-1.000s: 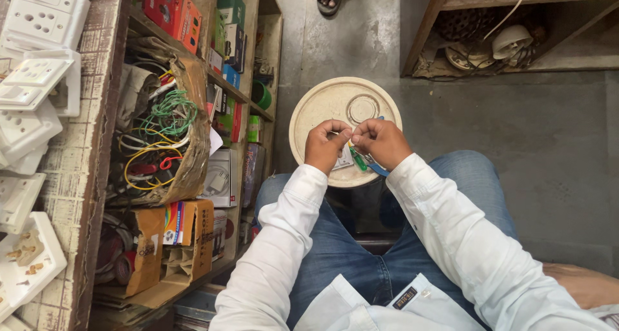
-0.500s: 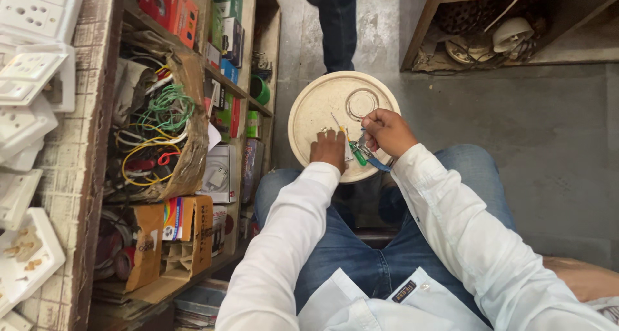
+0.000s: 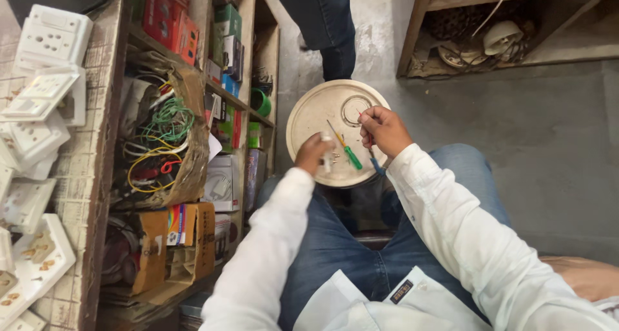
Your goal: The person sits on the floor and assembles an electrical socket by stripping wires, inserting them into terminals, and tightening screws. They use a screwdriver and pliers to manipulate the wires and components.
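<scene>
A round cream bucket lid (image 3: 316, 115) lies in front of my knees, with a wire ring (image 3: 353, 110) on its far side. My left hand (image 3: 311, 155) rests at the lid's near edge, fingers closed on a small white part (image 3: 327, 151). A green-handled screwdriver (image 3: 351, 157) lies on the lid between my hands. My right hand (image 3: 385, 130) hovers over the lid's right side, fingertips pinched on a thin tool whose blue handle (image 3: 376, 166) pokes out below the hand.
Another person's jeans-clad legs (image 3: 325, 21) stand just beyond the lid. On the left, wooden shelves (image 3: 251, 115) hold boxes and a carton of coloured wires (image 3: 158, 144). White switch plates (image 3: 39, 111) cover the counter at far left. A low shelf (image 3: 503, 40) stands at top right.
My hands, joined over the lid a second ago, have drawn apart, the left with the white part. A person in jeans has stepped up beyond the lid.
</scene>
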